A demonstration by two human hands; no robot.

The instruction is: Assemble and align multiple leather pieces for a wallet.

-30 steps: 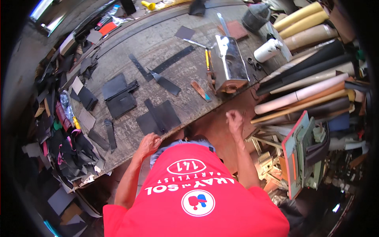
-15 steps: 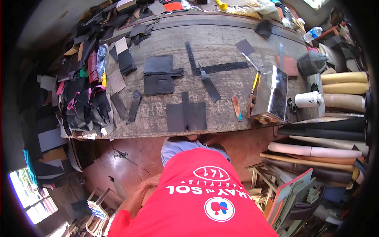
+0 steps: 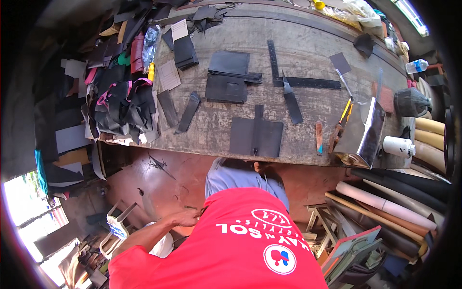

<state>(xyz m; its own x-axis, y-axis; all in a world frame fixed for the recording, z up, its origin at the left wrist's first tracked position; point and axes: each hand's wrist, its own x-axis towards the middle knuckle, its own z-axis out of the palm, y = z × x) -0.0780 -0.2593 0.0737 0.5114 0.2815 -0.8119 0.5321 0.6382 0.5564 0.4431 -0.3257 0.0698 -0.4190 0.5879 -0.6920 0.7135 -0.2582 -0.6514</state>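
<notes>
My left hand (image 3: 186,218) is down at my left side, against the edge of the red shirt (image 3: 226,241). Its fingers are mostly hidden, and a small dark shape shows beside it that I cannot make out. My right hand is not in view. On the table (image 3: 192,137) in front of me lies a flat dark piece (image 3: 269,137) with a narrow strip (image 3: 258,126) over its middle. Farther off are stacked black pieces (image 3: 228,62), an L-shaped black ruler (image 3: 308,83) and a pointed dark blade (image 3: 292,103). No hand touches these.
A shiny metal can (image 3: 363,130) and a white container (image 3: 398,146) stand at the right, near a yellow-handled tool (image 3: 345,111). Dark scraps (image 3: 120,113) heap up on the table's left. Material rolls (image 3: 380,200) lie to the right; a white chair (image 3: 118,226) stands behind left.
The view has shifted, so the table things appear farther right and higher. My left arm shows more fully, with the elbow out and the hand at my side. Nothing on the table has visibly moved.
</notes>
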